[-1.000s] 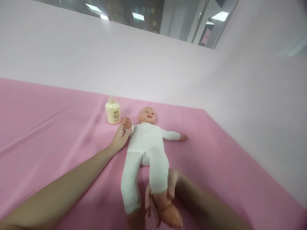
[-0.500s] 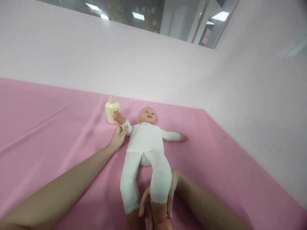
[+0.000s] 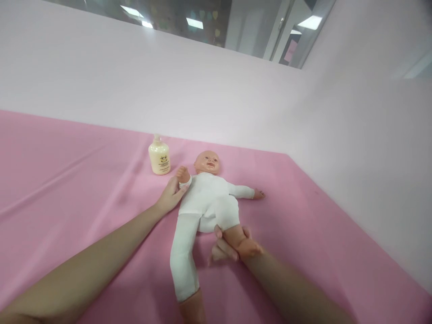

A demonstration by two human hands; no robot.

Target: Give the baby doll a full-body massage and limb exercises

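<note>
A baby doll (image 3: 205, 198) in a white bodysuit lies on its back on a pink sheet (image 3: 84, 198), head toward the far wall. My left hand (image 3: 171, 196) holds the doll's arm near the wrist, bent up beside its head. My right hand (image 3: 227, 246) grips the doll's lower leg and foot, with the knee folded up toward its belly. The doll's other leg lies straight toward me and its other arm stretches out to the right. A cream lotion bottle (image 3: 159, 156) stands upright just left of the doll's head.
The pink sheet covers the whole surface and meets pale pink walls (image 3: 202, 90) at the back and right. A window strip (image 3: 209, 22) runs along the top of the back wall.
My right hand has pushed the doll's leg from straight to bent up against its belly. My left hand has folded the doll's arm back in from near the bottle toward its head.
</note>
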